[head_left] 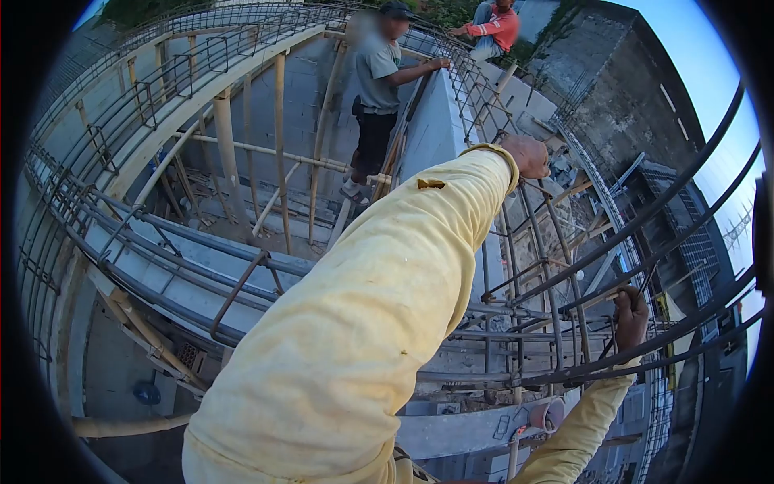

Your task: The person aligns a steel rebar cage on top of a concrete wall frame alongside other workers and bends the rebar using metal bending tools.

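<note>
My left arm, in a yellow sleeve with a small tear, stretches across the middle of the view. At its end my left hand (pixel 526 156) is closed over the rebar cage (pixel 556 242) along the top of the concrete wall, its fingers partly hidden. Lower right, my right hand (pixel 631 319) is raised among the long bars, fingers wrapped around a thin dark metal tool (pixel 610 343); its exact kind I cannot tell. Curved long rebars (pixel 677 206) sweep past this hand to the right edge. Stirrups and crossing bars lie between the two hands.
A person (pixel 377 81) stands by the wall with hands at its top; another person in a red top (pixel 493 32) sits beyond. Wooden posts (pixel 280 153) prop the formwork beam (pixel 218 77) at left. A bucket (pixel 548 414) is below my right hand.
</note>
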A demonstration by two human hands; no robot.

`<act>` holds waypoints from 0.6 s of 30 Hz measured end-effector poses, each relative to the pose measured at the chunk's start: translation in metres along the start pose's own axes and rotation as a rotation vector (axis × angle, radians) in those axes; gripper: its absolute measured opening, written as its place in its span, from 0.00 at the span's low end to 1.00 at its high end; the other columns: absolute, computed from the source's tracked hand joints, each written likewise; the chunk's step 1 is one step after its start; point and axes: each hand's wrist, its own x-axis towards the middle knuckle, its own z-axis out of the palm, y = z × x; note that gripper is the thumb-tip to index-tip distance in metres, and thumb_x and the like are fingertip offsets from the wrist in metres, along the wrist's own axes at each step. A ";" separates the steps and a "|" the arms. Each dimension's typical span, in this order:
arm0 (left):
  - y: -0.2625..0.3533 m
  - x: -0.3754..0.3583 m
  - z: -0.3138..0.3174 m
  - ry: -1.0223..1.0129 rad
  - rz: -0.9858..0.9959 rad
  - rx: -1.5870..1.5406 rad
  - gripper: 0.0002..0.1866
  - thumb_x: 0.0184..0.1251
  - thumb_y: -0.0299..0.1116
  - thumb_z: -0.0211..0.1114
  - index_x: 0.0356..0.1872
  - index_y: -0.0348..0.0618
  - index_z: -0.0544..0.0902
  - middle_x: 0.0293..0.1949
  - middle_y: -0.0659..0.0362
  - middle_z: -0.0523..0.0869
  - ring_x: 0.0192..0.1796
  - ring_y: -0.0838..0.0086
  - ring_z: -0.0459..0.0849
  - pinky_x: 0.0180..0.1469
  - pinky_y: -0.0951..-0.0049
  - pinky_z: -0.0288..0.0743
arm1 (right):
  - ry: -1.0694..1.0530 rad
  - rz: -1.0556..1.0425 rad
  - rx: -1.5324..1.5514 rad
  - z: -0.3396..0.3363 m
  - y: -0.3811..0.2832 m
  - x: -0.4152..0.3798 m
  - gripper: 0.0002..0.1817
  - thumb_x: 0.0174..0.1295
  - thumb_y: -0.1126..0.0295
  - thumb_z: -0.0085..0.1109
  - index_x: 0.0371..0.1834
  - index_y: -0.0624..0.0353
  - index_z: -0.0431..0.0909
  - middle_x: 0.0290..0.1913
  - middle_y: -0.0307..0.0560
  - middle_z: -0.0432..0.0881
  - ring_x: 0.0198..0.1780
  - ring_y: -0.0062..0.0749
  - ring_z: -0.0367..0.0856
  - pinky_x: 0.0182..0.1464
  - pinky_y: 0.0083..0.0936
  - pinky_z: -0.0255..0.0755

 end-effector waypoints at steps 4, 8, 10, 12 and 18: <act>-0.002 0.003 0.002 0.013 0.002 0.001 0.22 0.65 0.51 0.58 0.52 0.51 0.86 0.54 0.55 0.86 0.57 0.59 0.83 0.60 0.57 0.75 | -0.022 -0.006 0.001 -0.001 0.001 0.001 0.08 0.71 0.69 0.54 0.45 0.61 0.79 0.26 0.31 0.73 0.23 0.12 0.65 0.25 0.14 0.59; 0.000 -0.002 0.000 0.031 -0.005 -0.023 0.21 0.64 0.49 0.59 0.51 0.49 0.86 0.53 0.54 0.86 0.57 0.59 0.83 0.60 0.58 0.75 | -0.024 -0.007 -0.030 -0.003 0.001 -0.001 0.08 0.70 0.69 0.55 0.45 0.60 0.79 0.26 0.30 0.73 0.23 0.12 0.65 0.25 0.14 0.61; 0.000 0.000 0.001 0.052 -0.023 -0.031 0.21 0.64 0.50 0.59 0.50 0.51 0.87 0.52 0.54 0.86 0.56 0.59 0.84 0.59 0.59 0.76 | -0.035 -0.008 -0.058 0.000 -0.003 0.000 0.08 0.71 0.68 0.54 0.45 0.60 0.78 0.26 0.29 0.72 0.24 0.11 0.65 0.26 0.13 0.60; -0.002 0.002 0.005 0.052 -0.020 -0.022 0.21 0.65 0.51 0.57 0.51 0.53 0.87 0.51 0.54 0.87 0.55 0.58 0.84 0.59 0.58 0.75 | -0.046 0.038 -0.058 -0.001 -0.013 -0.004 0.09 0.70 0.69 0.55 0.46 0.63 0.79 0.31 0.33 0.78 0.30 0.14 0.71 0.33 0.15 0.66; 0.001 -0.001 0.000 0.030 -0.034 -0.027 0.21 0.64 0.48 0.57 0.49 0.48 0.87 0.51 0.55 0.87 0.55 0.59 0.84 0.57 0.56 0.76 | -0.009 -0.053 -0.037 0.005 -0.009 -0.003 0.07 0.69 0.70 0.54 0.43 0.60 0.80 0.25 0.30 0.72 0.21 0.12 0.62 0.23 0.16 0.57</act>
